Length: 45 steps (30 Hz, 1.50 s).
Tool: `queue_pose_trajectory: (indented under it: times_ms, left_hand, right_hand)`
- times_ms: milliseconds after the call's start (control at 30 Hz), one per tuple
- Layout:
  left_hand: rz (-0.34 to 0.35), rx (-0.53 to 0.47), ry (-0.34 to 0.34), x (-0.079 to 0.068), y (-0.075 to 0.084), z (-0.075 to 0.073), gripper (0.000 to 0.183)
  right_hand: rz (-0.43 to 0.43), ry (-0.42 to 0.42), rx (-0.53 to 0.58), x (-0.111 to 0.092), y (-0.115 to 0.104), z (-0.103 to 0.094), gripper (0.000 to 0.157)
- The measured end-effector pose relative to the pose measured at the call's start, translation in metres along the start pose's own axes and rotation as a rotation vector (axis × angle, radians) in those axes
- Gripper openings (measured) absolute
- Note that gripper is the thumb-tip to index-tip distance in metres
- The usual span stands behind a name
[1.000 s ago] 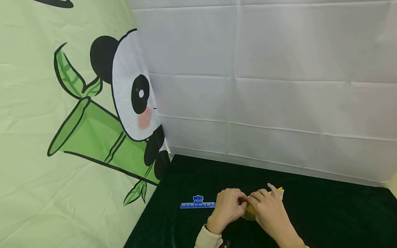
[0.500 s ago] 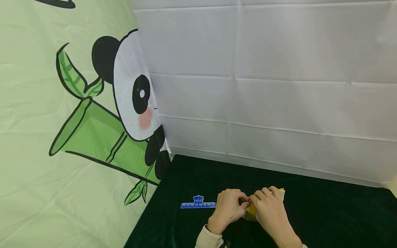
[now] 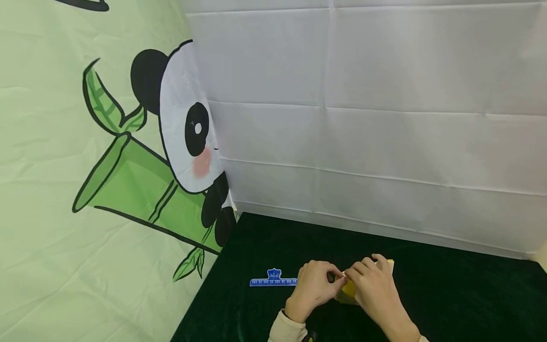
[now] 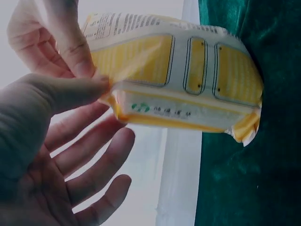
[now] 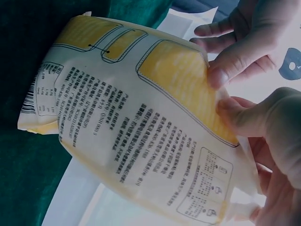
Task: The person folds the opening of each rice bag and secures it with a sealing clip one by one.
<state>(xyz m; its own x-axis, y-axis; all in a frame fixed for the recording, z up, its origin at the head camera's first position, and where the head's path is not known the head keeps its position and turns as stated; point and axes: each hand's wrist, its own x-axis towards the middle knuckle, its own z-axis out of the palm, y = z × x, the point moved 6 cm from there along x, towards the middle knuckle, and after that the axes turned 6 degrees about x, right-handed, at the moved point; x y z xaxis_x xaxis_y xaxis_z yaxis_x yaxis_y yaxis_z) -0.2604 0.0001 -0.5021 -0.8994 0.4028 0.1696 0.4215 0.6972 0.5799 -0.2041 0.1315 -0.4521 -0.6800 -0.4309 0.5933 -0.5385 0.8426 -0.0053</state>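
A soft white-and-yellow printed food bag point(image 3: 349, 289) is held between both hands, largely covered by them in the head view. My left hand point(image 3: 315, 287) pinches one edge of it between thumb and index finger; in the left wrist view its other fingers spread loosely below the bag point(image 4: 160, 70). Close beside it, my right hand point(image 3: 372, 289) pinches the same edge. The right wrist view shows that thumb pressed on a yellow panel, with rows of small print across the bag point(image 5: 122, 113). Whether the edge is torn I cannot tell.
To the left of the hands a blue clip point(image 3: 273, 278) with a piano-key pattern lies on the dark green cloth point(image 3: 461, 294). A white sheet point(image 3: 384, 142) hangs behind, and a light green panda backdrop point(image 3: 128, 266) stands at the left.
The right index finger dipped onto the bag and is lifted again. Both hands stay almost in place, still pinching the bag. The head view has turned slightly left.
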Motion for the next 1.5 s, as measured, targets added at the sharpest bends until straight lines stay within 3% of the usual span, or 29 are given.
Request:
queue_pose_trajectory:
  times_ms: [267,600,767,900,1167,1500]
  left_hand:
    - [0.023,0.034,-0.030,0.001,-0.004,0.006,0.027]
    - [-0.012,0.041,-0.056,0.000,-0.007,0.008,0.027]
    - [-0.012,0.030,-0.179,-0.006,-0.014,0.007,0.038]
    - [-0.049,0.092,-0.250,-0.012,-0.026,0.000,0.048]
    - [-0.164,0.221,-0.257,-0.018,-0.059,-0.004,0.049]
    - [-0.140,0.281,-0.198,-0.020,-0.080,-0.016,0.045]
  right_hand:
    - [0.006,0.042,0.055,-0.001,0.004,-0.001,0.033]
    - [0.053,-0.011,0.079,-0.002,0.005,0.004,0.030]
    - [0.048,-0.004,0.089,-0.001,0.002,0.005,0.032]
    - [0.049,0.013,0.082,-0.001,0.002,0.004,0.032]
    - [0.070,0.040,0.098,-0.005,0.005,0.001,0.029]
    - [0.085,0.037,0.123,-0.008,0.004,0.003,0.028]
